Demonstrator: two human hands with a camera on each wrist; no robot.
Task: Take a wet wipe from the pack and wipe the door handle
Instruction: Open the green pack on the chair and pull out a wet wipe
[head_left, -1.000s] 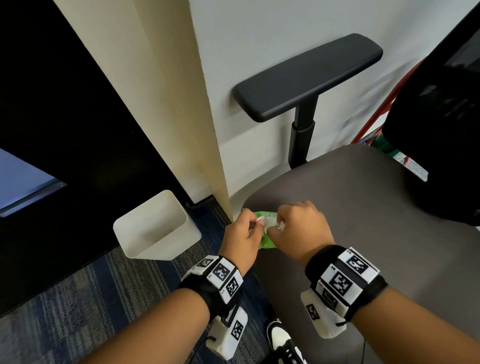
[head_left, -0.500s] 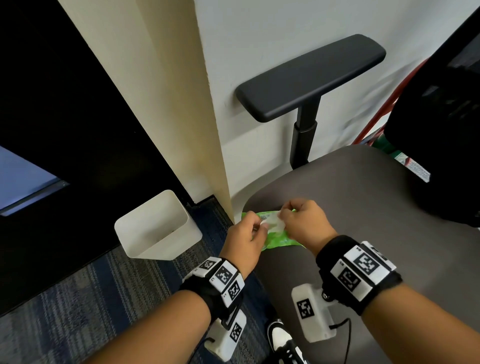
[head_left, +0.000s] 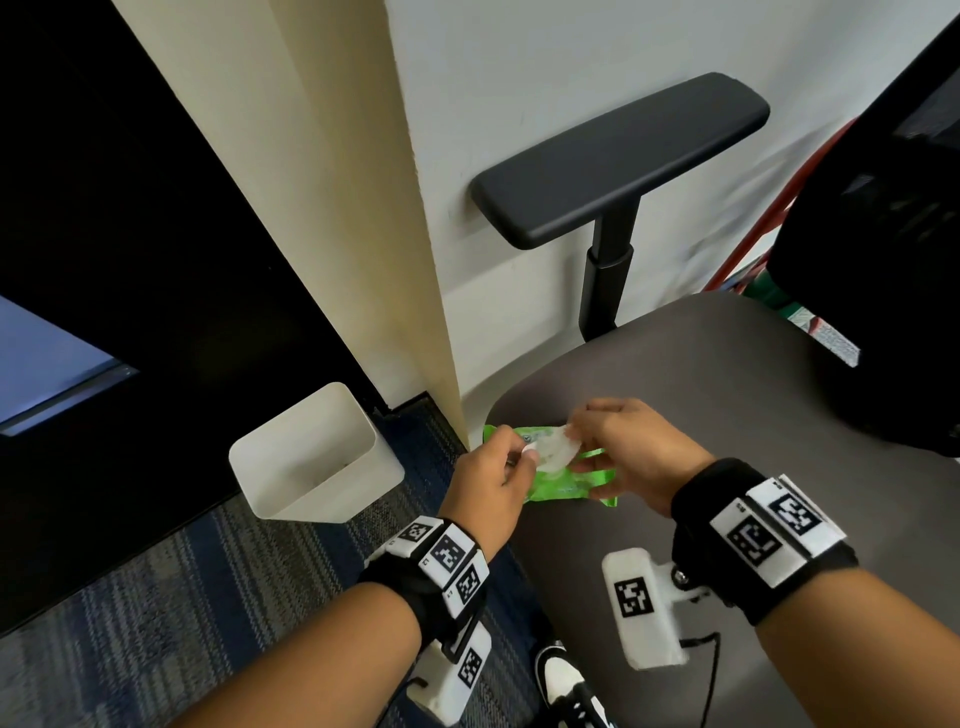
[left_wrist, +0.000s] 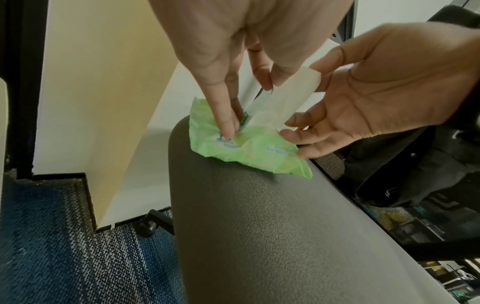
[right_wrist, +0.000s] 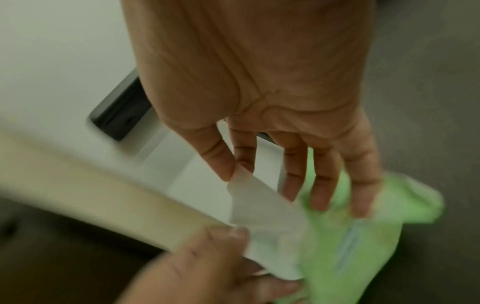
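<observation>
My left hand (left_wrist: 233, 51) bears down on the green pack (left_wrist: 249, 150), its straight forefinger pressing the wrapper beside the opening while the other fingertips touch the strip of wet wipe (left_wrist: 280, 102); I can't tell whether they pinch it. I judge the press is there to keep the light pack from lifting as the sheet comes up. My right hand (head_left: 634, 452) pinches the upper corner of the wipe between thumb and forefinger, and its remaining fingers, nearly straight, rest on the far end of the pack for the same anchoring. The pack lies under both hands at the front edge of the chair seat (head_left: 727, 415), crumpled and slack, so probably not full; the one white sheet stands partway out of it, its lower end still inside. To the left of my left hand, on the carpet, sits a white bin (head_left: 311, 457) with only a few specks at the bottom. No door handle shows in any view.
</observation>
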